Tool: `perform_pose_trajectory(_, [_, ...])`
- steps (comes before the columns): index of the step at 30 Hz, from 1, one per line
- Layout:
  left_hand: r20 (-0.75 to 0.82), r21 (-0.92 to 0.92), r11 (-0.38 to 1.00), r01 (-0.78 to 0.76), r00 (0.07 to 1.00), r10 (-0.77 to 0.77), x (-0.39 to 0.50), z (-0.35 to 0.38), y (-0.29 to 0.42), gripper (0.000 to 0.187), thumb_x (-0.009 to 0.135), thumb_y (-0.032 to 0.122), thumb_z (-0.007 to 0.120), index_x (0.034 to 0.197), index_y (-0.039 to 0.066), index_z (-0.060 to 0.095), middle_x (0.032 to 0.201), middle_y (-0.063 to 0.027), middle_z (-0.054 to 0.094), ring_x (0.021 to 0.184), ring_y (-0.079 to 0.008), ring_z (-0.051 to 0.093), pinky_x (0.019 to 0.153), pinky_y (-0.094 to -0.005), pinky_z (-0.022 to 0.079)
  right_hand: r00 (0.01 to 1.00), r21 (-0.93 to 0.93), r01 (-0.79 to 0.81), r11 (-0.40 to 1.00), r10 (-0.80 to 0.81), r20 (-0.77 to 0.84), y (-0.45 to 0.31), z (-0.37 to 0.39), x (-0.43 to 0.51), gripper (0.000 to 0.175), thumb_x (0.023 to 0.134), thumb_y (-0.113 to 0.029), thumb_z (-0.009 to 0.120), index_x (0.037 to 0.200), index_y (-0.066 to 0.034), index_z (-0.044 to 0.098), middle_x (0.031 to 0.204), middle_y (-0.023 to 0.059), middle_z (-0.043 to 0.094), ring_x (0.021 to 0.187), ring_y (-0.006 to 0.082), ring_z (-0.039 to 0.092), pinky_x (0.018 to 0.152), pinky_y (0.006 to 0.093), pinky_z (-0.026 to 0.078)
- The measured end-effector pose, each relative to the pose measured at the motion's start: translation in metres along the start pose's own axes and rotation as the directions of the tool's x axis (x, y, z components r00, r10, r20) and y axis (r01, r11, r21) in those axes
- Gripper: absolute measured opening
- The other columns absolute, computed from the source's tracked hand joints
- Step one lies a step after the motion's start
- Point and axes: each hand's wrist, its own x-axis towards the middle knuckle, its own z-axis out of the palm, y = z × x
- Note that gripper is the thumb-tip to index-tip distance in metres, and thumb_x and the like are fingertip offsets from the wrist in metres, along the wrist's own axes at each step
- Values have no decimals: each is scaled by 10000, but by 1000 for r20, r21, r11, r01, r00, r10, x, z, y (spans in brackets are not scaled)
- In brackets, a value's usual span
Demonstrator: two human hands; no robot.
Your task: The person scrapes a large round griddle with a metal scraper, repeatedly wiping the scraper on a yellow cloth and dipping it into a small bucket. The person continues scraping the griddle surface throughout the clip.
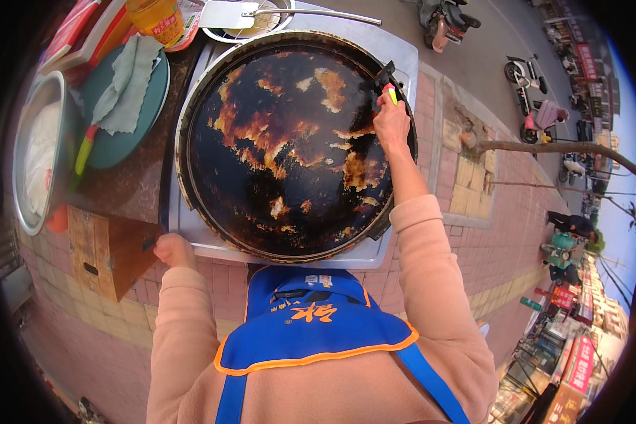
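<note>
A large round black griddle pan (297,153) with brown and pale scorched patches fills the centre, set on a metal stand (403,58). At its upper right edge my right hand (391,124) grips the red and yellow-green handle of a scraper (386,75), whose dark blade is at the rim. My left hand (175,251) is slightly blurred beside the stand's lower left corner, fingers curled; whether it holds anything cannot be seen. Behind the pan, a flat metal turner (228,15) lies across a white-rimmed bowl (220,36).
Left are a grey-green cloth (129,79) on a teal round lid (119,146), a yellow-green and red handle (85,153), a metal bowl (61,106), a jar of yellow liquid (156,21) and a wooden box (93,254). Scooters (524,79) and a tree trunk (551,147) stand right.
</note>
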Motion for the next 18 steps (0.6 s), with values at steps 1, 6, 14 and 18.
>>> perform_pose_trajectory(1, [-7, 31, 999, 32, 999, -32, 5, 1, 1, 402, 885, 207, 396, 942, -50, 700, 1010, -267, 692, 967, -441, 665, 893, -523, 514, 999, -28, 32, 999, -33, -22, -1, 1, 0, 152, 877, -84, 541, 1009, -147, 581, 959, 217, 539, 779, 457, 644, 701, 529, 522])
perform_pose_trajectory(6, [70, 22, 999, 28, 997, -29, 5, -2, 2, 392, 859, 239, 409, 909, 23, 733, 954, -233, 711, 928, -406, 688, 834, -494, 548, 999, 11, -1, 1000, 1, -37, -3, 4, 4, 167, 856, -64, 546, 981, -170, 578, 963, 215, 522, 772, 470, 631, 704, 545, 514])
perform_pose_trajectory(14, [137, 56, 998, -23, 991, 15, 2, -13, 1, 427, 880, 240, 385, 970, -18, 712, 1021, -275, 688, 985, -438, 662, 900, -504, 516, 997, 22, 54, 998, -52, -53, -3, 6, 7, 150, 860, -66, 553, 978, -158, 570, 956, 206, 510, 740, 457, 626, 670, 536, 516])
perform_pose_trajectory(18, [105, -26, 998, -65, 992, 67, 3, -7, -6, 429, 875, 252, 395, 951, -31, 710, 1011, -287, 685, 976, -456, 658, 895, -507, 516, 995, 13, 80, 997, -79, -64, -3, 8, 11, 149, 862, -65, 552, 976, -159, 570, 955, 205, 512, 729, 455, 626, 663, 539, 516])
